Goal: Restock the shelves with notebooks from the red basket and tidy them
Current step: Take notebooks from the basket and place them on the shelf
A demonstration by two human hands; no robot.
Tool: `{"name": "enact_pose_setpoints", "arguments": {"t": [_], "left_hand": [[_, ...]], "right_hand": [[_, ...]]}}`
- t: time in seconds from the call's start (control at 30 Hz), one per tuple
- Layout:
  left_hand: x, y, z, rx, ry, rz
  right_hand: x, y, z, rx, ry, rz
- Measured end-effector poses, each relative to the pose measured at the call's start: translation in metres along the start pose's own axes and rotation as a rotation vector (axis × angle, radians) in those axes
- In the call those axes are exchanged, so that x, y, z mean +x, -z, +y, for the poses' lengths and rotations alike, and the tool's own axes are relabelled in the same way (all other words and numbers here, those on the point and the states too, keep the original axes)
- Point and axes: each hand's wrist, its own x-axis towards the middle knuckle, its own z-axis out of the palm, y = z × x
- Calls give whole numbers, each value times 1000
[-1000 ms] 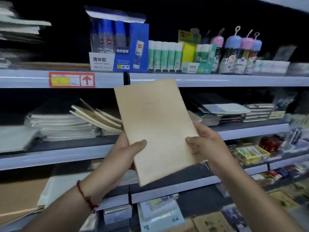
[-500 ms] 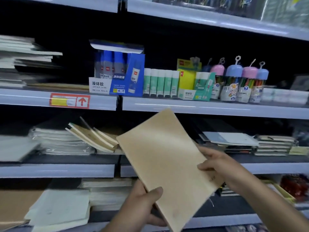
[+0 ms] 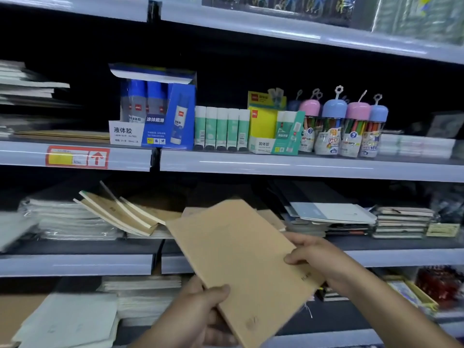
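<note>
Glossy pale shelf edges (image 3: 311, 164) run across the view. In front of the middle shelf, a flat rectangular kraft-brown notebook (image 3: 241, 267) with a matte cover tilts; the left hand (image 3: 200, 315) grips its lower edge, thumb on top, while the right hand (image 3: 319, 259) pinches its right side.

The blue glue box (image 3: 153, 121) reads 液体胶; the green-yellow box (image 3: 273, 131) reads 固体胶.

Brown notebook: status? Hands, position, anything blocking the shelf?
Left hand and right hand both grip brown notebook. Held tilted before middle shelf. Leaning notebooks crowd the slot.
</note>
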Motion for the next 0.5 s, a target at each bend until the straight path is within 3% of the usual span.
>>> {"name": "enact_pose_setpoints", "arguments": {"t": [0.1,0.27,0.4,0.5], "left_hand": [[15,-3,19,126,-127,77],[55,-7,44,140,-357,163],[86,-6,62,479,-399,282],[101,-1,80,735,-421,326]], "right_hand": [[17,8,-9,1,10,68],[55,15,-27,36,-2,222],[81,-1,-32,-468,114,389],[87,-18,-37,-736,156,418]]}}
